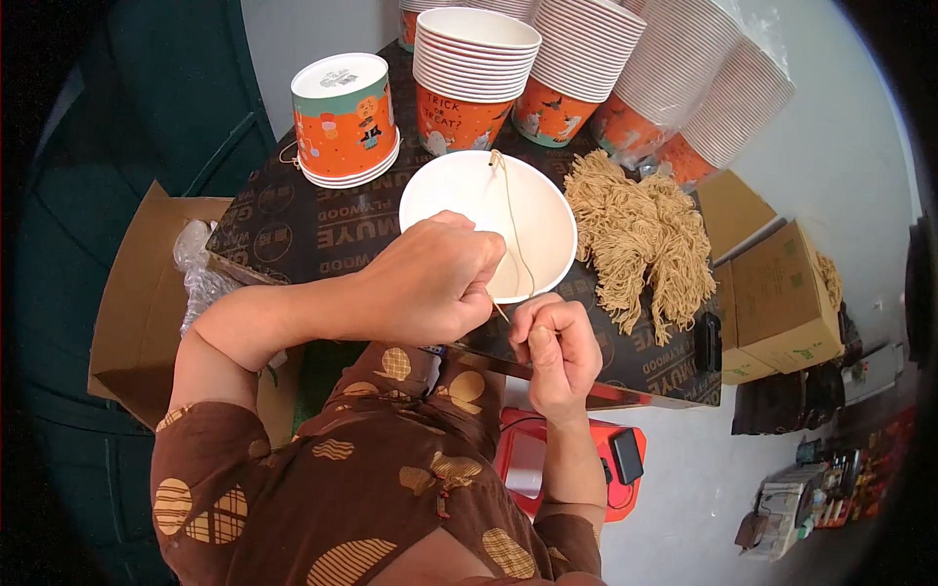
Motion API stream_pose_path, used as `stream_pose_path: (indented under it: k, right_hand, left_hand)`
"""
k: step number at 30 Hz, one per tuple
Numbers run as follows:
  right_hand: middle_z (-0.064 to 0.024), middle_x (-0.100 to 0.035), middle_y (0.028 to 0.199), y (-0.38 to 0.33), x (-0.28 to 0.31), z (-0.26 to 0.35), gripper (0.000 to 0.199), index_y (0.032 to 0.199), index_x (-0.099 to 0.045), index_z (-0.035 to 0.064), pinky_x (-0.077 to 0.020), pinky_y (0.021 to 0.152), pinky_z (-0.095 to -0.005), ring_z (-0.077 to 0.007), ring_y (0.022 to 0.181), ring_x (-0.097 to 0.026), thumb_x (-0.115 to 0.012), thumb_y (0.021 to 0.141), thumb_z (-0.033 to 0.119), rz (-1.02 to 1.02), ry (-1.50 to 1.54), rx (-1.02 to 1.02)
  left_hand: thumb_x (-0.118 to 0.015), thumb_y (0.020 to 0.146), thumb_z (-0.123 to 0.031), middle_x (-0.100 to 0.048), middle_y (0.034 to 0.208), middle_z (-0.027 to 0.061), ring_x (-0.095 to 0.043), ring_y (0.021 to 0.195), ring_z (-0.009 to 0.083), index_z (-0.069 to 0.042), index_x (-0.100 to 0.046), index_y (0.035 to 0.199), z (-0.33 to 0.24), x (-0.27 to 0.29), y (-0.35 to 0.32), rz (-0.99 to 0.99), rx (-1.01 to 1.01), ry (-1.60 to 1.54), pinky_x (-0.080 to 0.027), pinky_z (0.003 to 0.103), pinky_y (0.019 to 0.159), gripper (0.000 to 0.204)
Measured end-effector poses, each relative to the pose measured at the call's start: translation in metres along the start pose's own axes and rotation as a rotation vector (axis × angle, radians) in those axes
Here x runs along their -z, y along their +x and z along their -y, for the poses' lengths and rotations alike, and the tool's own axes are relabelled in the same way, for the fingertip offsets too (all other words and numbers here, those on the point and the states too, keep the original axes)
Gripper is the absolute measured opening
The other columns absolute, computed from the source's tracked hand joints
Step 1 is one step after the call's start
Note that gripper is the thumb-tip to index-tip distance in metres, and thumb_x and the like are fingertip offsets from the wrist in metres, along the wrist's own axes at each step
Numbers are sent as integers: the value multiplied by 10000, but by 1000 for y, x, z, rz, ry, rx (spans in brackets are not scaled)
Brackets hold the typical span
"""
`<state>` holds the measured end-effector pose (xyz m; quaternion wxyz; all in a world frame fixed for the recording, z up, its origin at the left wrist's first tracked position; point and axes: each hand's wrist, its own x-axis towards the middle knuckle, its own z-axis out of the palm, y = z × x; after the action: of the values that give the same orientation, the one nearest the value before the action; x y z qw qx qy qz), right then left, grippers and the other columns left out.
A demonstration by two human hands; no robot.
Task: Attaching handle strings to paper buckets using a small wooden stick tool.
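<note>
A white paper bucket (459, 210) sits open-mouthed on the dark plywood board (293, 230), empty but for a tan string handle (511, 210) threaded through its far rim and trailing down inside. The left hand (430, 283) curls closed over the near rim, pinching the string. The right hand (552, 347) is fisted just beside it, gripping the string's end. A heap of tan strings (640, 234) lies to the right; stacked orange buckets (469, 73) stand behind.
</note>
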<state>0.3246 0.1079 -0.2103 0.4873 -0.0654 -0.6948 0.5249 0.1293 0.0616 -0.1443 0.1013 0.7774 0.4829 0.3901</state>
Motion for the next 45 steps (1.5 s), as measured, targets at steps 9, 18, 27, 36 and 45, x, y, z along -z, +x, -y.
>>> stream_pose_path:
  k: [9,18,27,36,45]
  right_hand:
    - [-70,-550,815,8,3,4,122,900,-461,10,-405,616,-231,-105,682,-457,-468,995,85,64,-32,-49]
    - [-139,-573,1088,-2,22,0,103,873,-572,-14,-427,692,-230,-107,770,-508,-563,933,69,9,68,-85]
    - [-137,-523,1180,-11,27,7,140,1033,-585,-31,-416,668,-212,-85,777,-496,-574,904,23,-178,-67,-69]
    - [-86,-604,965,-7,5,11,200,1001,-617,-26,-447,592,-228,-96,691,-552,-657,806,-48,-119,-590,-17]
    - [-113,-589,711,3,-16,-3,171,878,-596,-7,-460,527,-333,-250,575,-587,-735,781,13,-101,-794,101]
  left_hand:
    - [-602,656,17,-492,611,121,-500,636,323,-28,-459,645,-2,0,1,41,68,25,-386,403,590,150]
    - [-623,750,-7,-542,660,77,-582,725,284,-46,-531,747,-3,7,-3,84,96,44,-440,492,959,100]
    - [-581,859,-14,-623,883,96,-613,902,289,-34,-591,948,7,23,-15,-185,-47,90,-303,558,1071,92]
    - [-659,827,-129,-636,808,99,-623,864,287,-39,-624,873,1,15,-8,-23,-133,89,-294,582,1059,106]
    - [-606,852,-104,-615,710,106,-625,777,300,-46,-609,782,3,2,-7,42,-71,80,-298,574,1071,91]
